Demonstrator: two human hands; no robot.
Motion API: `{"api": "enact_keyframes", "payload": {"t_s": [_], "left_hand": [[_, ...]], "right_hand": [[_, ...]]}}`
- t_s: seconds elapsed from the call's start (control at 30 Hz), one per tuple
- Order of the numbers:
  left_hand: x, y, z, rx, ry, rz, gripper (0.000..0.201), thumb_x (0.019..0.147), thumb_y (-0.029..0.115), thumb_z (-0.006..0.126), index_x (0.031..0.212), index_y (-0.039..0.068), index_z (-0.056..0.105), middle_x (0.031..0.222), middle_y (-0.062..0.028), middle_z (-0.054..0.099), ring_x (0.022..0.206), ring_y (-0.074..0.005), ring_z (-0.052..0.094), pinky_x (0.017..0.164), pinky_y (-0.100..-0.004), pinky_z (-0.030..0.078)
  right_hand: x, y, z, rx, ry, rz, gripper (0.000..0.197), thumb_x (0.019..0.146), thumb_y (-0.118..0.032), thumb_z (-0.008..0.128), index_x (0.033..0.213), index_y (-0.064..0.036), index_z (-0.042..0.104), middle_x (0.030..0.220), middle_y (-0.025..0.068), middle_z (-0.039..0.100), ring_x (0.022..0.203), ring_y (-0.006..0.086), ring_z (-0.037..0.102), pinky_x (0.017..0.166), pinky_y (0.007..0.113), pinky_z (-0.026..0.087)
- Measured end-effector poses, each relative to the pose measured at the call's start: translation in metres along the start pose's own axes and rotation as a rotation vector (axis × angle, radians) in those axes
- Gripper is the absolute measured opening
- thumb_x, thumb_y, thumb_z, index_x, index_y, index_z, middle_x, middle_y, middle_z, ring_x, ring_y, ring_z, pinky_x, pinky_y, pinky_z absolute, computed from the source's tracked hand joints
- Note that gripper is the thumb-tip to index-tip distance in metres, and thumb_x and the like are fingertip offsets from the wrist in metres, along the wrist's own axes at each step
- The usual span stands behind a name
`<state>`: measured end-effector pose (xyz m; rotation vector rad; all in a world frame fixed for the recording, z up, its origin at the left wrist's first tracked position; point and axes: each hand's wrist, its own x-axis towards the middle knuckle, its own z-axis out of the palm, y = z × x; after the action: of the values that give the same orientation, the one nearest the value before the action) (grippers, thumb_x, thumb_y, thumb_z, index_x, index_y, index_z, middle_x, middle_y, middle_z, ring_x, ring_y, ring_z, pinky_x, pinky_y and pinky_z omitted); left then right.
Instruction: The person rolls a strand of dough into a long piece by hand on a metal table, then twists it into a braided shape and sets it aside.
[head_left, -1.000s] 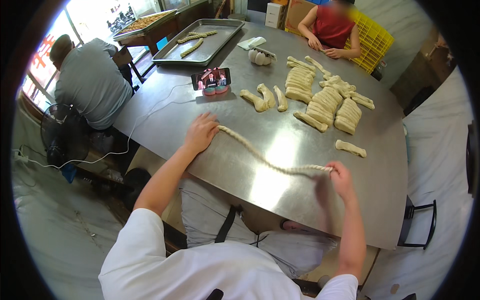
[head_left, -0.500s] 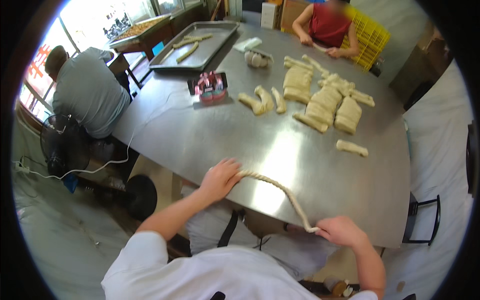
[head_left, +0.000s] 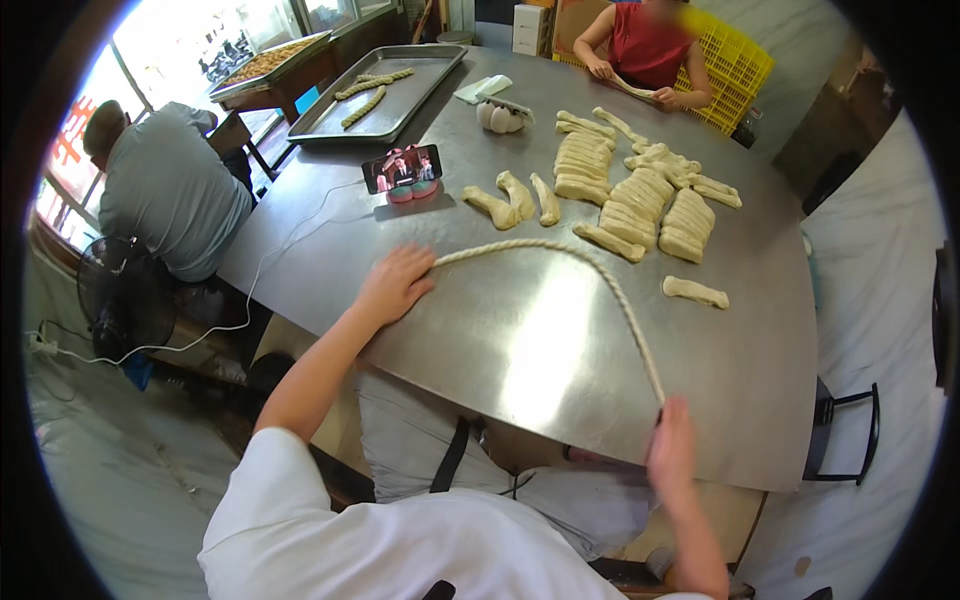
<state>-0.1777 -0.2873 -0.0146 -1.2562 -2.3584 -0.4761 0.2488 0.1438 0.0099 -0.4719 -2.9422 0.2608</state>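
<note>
A long twisted dough rope (head_left: 607, 272) arches over the steel table between my two hands. My left hand (head_left: 394, 287) lies palm down on the table, its fingers stretched out over the rope's left end. At the table's near edge, my right hand (head_left: 674, 445) is closed around the other end, slightly blurred by motion. Beyond the rope lie loose dough strips (head_left: 519, 200), and a single strip (head_left: 696, 292) rests farther right. Rows of cut dough strips (head_left: 636, 208) are packed side by side behind them.
A phone on a stand (head_left: 402, 172) shows a video, its white cable (head_left: 262, 265) trailing left. Behind stand a metal tray (head_left: 402, 98) with twisted dough and a carton of eggs (head_left: 502, 118). A co-worker in red (head_left: 648, 50) handles dough opposite; another person (head_left: 175, 185) sits left.
Both my hands have moved away from my body, the left one also leftward. The dough rope between them now forms a longer, wider arch lying farther across the table.
</note>
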Motion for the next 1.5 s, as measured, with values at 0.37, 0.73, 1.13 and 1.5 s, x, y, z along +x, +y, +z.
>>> {"api": "enact_keyframes", "payload": {"t_s": [0.37,0.73,1.13,1.5], "left_hand": [[-0.072,0.055,-0.044,0.403,0.066,-0.035,0.029,0.101,0.022,0.070,0.124,0.004,0.072,0.100,-0.0138,0.075,0.105,-0.0382,0.069,0.093,-0.0519,0.052],[-0.017,0.021,-0.012,-0.166,0.049,0.009,0.019,0.104,0.023,0.070,0.112,0.007,0.077,0.116,-0.0158,0.079,0.102,-0.0381,0.075,0.095,-0.0520,0.056],[-0.070,0.067,-0.013,0.119,-0.187,-0.211,0.033,0.106,0.027,0.068,0.129,0.004,0.072,0.124,-0.0193,0.073,0.120,-0.0416,0.069,0.102,-0.0547,0.053],[0.018,0.039,0.018,-0.129,-0.077,-0.425,0.022,0.101,0.025,0.073,0.115,0.009,0.076,0.092,-0.0083,0.082,0.098,-0.0328,0.079,0.110,-0.0525,0.052]], "right_hand": [[0.021,0.113,0.032,0.046,0.063,0.148,0.043,0.115,-0.030,0.051,0.148,-0.0043,0.058,0.167,0.0160,0.051,0.159,0.0374,0.042,0.130,0.057,0.031],[-0.050,0.012,0.029,-0.123,-0.063,0.017,0.056,0.115,-0.025,0.042,0.156,0.0131,0.048,0.166,0.0293,0.049,0.159,0.0409,0.044,0.128,0.064,0.032],[0.021,0.093,0.003,-0.007,0.135,-0.212,0.025,0.113,-0.025,0.057,0.120,-0.0024,0.065,0.132,0.0154,0.075,0.129,0.0341,0.070,0.105,0.045,0.058],[0.113,0.020,0.031,1.309,0.089,0.305,0.032,0.113,-0.011,0.054,0.142,-0.0076,0.067,0.085,0.0123,0.070,0.081,0.0254,0.075,0.074,0.035,0.061]]}}
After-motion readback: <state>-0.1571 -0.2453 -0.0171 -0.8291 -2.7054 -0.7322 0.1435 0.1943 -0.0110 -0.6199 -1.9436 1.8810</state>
